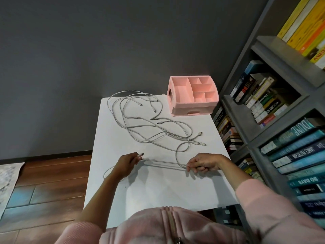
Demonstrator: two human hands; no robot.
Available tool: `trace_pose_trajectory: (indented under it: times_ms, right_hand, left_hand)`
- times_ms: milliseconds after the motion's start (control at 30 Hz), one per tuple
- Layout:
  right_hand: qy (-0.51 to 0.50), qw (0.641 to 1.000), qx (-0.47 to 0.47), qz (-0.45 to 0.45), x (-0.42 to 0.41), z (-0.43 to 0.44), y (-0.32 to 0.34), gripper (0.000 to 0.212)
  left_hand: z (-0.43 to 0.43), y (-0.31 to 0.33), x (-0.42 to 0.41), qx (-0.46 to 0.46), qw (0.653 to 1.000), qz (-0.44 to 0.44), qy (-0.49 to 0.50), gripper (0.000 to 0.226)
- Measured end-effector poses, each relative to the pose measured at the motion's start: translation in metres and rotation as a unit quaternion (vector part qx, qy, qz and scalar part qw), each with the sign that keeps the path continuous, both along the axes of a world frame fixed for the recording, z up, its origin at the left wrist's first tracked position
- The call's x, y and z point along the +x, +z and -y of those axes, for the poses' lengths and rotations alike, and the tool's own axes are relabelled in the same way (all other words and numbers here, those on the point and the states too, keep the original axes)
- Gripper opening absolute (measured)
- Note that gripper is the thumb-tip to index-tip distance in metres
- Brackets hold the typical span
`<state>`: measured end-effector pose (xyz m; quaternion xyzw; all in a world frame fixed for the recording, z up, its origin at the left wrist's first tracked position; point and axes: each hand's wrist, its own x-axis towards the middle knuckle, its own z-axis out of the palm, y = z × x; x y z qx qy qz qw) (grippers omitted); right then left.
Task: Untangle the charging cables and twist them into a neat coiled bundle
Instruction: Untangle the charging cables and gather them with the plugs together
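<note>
Both hands pinch one cable (163, 162) taut — left hand (127, 162) at its plug, right hand (202, 163) apparently mid-length — above the table (158, 191).

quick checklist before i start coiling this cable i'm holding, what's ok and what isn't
1. Left hand grips the cable's plug end: ok.
2. Right hand pinches the same cable, stretched straight between the hands: ok.
3. Held cable free of the tangled cables: not ok, past the right hand it loops back up into the pile.
4. Slack loop by the left wrist, at the table edge, safe from slipping off: cannot tell.
5. Bare table in front for coiling: ok.
6. Pink organizer clear of the cables: ok, it stands apart at the far corner.
</note>
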<state>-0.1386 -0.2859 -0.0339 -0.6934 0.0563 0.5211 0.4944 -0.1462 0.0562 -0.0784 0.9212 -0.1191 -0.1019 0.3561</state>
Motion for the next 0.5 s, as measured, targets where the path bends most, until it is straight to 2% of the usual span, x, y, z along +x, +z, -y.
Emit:
trace_pose_trajectory:
  times_ms: [267,367,500]
  right_hand:
    - [0.023,0.998,-0.032,0.048,0.001,0.011,-0.006,0.012]
    - [0.042,0.992,-0.082,0.085,0.002,0.019,-0.002,0.023]
    - [0.054,0.996,-0.046,0.045,0.005,0.026,0.002,0.02]
  left_hand:
    - [-0.004,0.002,0.002,0.039,0.999,0.011,-0.011,0.033]
    - [-0.005,-0.001,-0.002,0.038,0.999,0.019,-0.012,0.04]
    - [-0.011,0.001,0.003,0.048,0.998,0.022,0.014,0.045]
